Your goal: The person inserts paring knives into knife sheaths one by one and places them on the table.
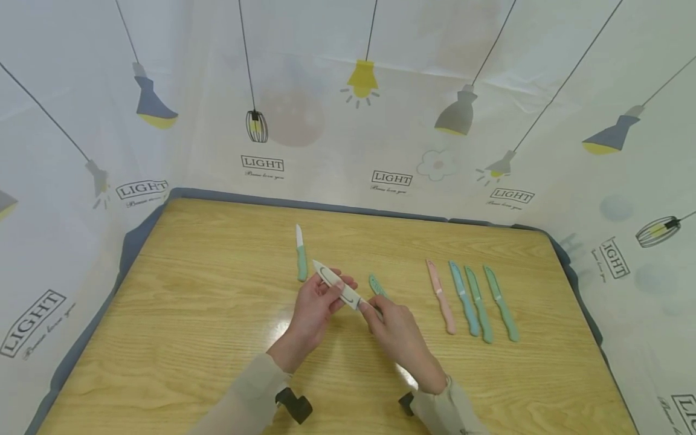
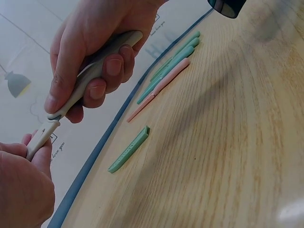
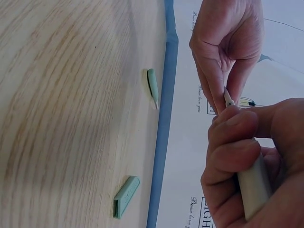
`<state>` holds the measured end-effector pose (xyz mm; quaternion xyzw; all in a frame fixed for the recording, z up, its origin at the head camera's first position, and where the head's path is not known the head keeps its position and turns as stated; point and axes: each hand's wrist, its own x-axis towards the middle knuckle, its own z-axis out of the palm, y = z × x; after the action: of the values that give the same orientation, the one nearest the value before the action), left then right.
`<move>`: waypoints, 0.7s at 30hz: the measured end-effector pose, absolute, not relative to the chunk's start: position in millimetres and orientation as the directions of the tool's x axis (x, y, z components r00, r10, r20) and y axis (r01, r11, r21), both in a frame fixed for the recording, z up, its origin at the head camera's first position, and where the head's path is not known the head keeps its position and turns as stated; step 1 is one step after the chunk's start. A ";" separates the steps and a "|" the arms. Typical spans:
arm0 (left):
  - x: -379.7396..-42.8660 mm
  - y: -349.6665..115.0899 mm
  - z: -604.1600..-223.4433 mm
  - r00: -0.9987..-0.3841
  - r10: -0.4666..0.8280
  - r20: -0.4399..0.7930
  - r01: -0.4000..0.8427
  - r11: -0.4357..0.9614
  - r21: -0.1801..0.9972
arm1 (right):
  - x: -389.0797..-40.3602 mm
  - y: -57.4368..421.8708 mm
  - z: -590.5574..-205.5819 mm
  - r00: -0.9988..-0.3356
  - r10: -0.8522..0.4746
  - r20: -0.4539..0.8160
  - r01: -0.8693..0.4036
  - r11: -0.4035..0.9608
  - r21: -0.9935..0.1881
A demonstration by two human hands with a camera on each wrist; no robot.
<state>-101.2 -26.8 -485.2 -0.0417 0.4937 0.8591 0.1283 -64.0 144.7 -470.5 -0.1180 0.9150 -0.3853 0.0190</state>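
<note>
A cream-white knife (image 2: 110, 53) is held slantwise over the table between both hands. My left hand (image 1: 314, 307) pinches its white blade cover (image 1: 328, 276) between thumb and fingers. Curled around the handle is my right hand (image 1: 401, 333), thumb laid along it close to where handle and cover meet. The blade is hidden inside the cover. Just beyond the right hand lies a loose green blade cover (image 2: 129, 150). A green-handled knife (image 1: 301, 263) with its white blade bare rests on the table past the left hand.
On the right of the wooden table (image 1: 179, 314) lie a pink knife (image 1: 441, 297), a blue knife (image 1: 464, 298) and two green knives (image 1: 478, 305), side by side in covers. A blue-grey edge (image 1: 326, 208) borders the table, with a lamp-printed sheet (image 1: 337, 151) behind.
</note>
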 end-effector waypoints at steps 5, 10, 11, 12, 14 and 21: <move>-101.5 -25.2 -484.1 -0.960 0.184 -0.213 -0.276 -0.479 0.833 | -63.9 144.3 -471.3 -0.976 -0.212 0.045 -0.181 0.683 -0.707; -105.4 -22.5 -482.4 -0.956 0.186 -0.227 -0.290 -0.479 0.828 | -64.2 149.4 -472.7 -0.976 -0.208 0.065 -0.196 0.708 -0.679; -106.2 -21.5 -482.2 -0.957 0.185 -0.226 -0.288 -0.481 0.828 | -64.3 151.1 -472.6 -0.976 -0.203 0.075 -0.201 0.720 -0.664; -107.1 -20.4 -481.9 -0.957 0.180 -0.228 -0.288 -0.482 0.827 | -64.5 153.1 -472.7 -0.976 -0.201 0.089 -0.211 0.737 -0.642; -108.7 -17.9 -481.3 -0.958 0.170 -0.229 -0.284 -0.481 0.829 | -64.4 156.6 -471.9 -0.972 -0.200 0.121 -0.232 0.774 -0.589; -112.1 -6.5 -482.6 -0.953 0.176 -0.248 -0.302 -0.447 0.842 | -63.7 165.7 -472.7 -0.958 -0.211 0.194 -0.273 0.880 -0.388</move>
<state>-112.1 -6.5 -482.6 -0.0622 0.5067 0.8482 0.1409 -63.7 165.7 -472.7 -0.1251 0.9669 -0.2102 -0.0729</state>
